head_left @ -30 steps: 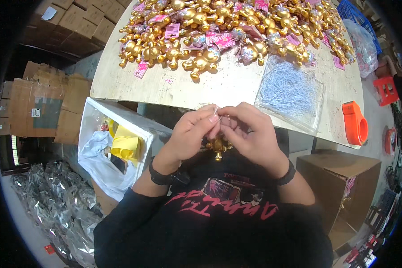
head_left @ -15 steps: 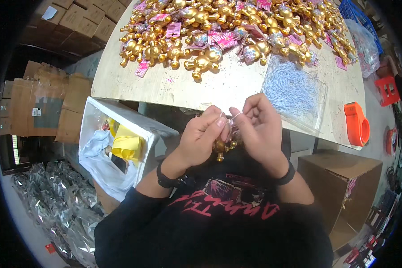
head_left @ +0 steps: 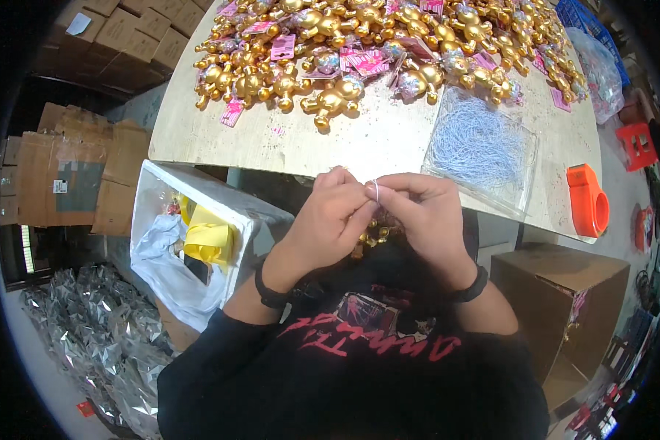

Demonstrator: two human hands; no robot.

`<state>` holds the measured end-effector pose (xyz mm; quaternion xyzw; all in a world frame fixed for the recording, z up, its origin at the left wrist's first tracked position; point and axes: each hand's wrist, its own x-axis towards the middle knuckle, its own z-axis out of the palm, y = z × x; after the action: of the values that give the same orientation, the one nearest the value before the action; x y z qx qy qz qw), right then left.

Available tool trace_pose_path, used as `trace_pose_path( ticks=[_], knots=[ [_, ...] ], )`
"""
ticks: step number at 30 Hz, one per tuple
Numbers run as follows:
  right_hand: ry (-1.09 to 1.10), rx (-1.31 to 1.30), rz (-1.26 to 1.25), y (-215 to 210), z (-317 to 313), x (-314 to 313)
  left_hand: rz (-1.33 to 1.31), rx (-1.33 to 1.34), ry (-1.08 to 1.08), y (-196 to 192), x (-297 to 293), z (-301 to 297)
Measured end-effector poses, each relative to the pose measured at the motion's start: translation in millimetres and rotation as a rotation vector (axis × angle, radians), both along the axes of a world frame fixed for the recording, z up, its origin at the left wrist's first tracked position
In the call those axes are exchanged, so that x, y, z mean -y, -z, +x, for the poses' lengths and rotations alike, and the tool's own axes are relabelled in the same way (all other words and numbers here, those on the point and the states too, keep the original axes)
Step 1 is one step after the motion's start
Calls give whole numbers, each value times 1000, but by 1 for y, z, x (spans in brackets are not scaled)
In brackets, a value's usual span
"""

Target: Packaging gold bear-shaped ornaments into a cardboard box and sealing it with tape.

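Note:
My left hand [head_left: 328,220] and my right hand [head_left: 427,224] meet just off the table's near edge, their fingertips pinched together. A thin white string [head_left: 377,192] runs between them, looped at the right fingertips. Below the fingers, partly hidden by both hands, hangs a shiny gold figurine [head_left: 374,238]. Past my hands, a clear tray [head_left: 517,204] on the table holds a tangle of pale blue-white strings [head_left: 477,143]. Many gold figurines [head_left: 334,103] with pink tags [head_left: 282,47] lie heaped across the table's far side.
An orange tape dispenser [head_left: 588,202] sits at the table's right edge. Left of me stands a white bin [head_left: 249,220] with yellow and pale wrapping inside. An open cardboard box [head_left: 565,279] is at the right. Silver faceted things [head_left: 95,330] fill the lower left; cartons [head_left: 136,33] stack behind.
My hands have drawn together. The right fingers, raised and spread before, have come down to pinch the string, and the gold figurine is now more covered.

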<state>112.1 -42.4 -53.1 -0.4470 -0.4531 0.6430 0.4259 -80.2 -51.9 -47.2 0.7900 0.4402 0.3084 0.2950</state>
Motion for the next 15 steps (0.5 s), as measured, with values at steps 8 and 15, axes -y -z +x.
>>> trace_pose_path(
  ticks=[8,15],
  knots=[
    [-94,28,129,-3,15,-8,-377,654,-276,17,16,8],
    [74,-570,175,-46,63,-22,-285,295,-199,-3,7,-3]
  ],
)
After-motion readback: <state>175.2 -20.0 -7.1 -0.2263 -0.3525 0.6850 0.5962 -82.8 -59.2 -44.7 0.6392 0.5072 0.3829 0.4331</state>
